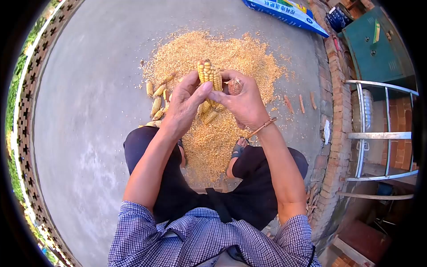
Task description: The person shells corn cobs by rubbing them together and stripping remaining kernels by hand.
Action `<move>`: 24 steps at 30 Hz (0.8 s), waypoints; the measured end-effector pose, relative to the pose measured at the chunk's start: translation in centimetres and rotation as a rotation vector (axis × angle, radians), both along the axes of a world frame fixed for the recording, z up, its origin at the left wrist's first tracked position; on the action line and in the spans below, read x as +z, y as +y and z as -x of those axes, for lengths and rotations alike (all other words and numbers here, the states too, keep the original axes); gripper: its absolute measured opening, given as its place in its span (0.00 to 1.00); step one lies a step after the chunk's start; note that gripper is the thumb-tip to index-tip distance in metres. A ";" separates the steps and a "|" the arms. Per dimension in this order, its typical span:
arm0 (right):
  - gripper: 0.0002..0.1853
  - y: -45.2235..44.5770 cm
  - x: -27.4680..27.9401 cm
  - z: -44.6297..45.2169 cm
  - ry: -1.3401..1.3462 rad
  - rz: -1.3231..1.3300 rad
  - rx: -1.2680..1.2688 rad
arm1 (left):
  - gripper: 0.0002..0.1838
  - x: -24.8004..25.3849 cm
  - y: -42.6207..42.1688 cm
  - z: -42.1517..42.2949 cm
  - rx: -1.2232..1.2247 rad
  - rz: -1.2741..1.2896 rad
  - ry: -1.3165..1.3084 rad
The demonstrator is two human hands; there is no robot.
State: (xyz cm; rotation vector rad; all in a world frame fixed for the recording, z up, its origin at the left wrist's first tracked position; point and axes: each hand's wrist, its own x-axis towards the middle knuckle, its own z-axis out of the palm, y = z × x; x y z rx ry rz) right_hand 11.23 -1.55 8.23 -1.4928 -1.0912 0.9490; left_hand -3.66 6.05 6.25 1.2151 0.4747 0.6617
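Observation:
Both hands meet over the kernel pile, around a yellow corn cob (210, 76) held upright. My left hand (187, 100) grips its left side, thumb across the front. On the other side my right hand (244, 98) closes on it with thumb and fingers. A reddish bare cob (235, 86) shows at the right hand's fingers; how it is held is unclear. Beneath and beyond the hands spreads a heap of loose yellow kernels (253, 58). Several unshelled cobs (156, 106) lie left of the heap, and another cob (211, 117) rests just below the hands.
A blue printed bag (289, 13) lies at the top right. Reddish bare cobs (302, 103) are on the concrete floor (84, 111) right of the heap. Along the right runs a brick edge (340, 115), with a metal rack (378, 135) and a green cabinet (376, 49) beyond.

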 end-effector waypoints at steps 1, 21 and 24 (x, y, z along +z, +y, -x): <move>0.20 -0.7 0.5 -0.3 0.015 0.000 -0.017 | 0.23 0.0 -0.2 -0.3 -0.008 -0.016 -0.008; 0.15 -4.0 -3.1 -5.8 0.308 -0.035 -0.314 | 0.36 0.6 -1.7 -0.8 -0.400 0.616 -0.469; 0.14 -4.0 -2.2 -5.0 0.341 -0.001 -0.343 | 0.35 0.0 -1.4 -0.6 -0.483 0.654 -0.512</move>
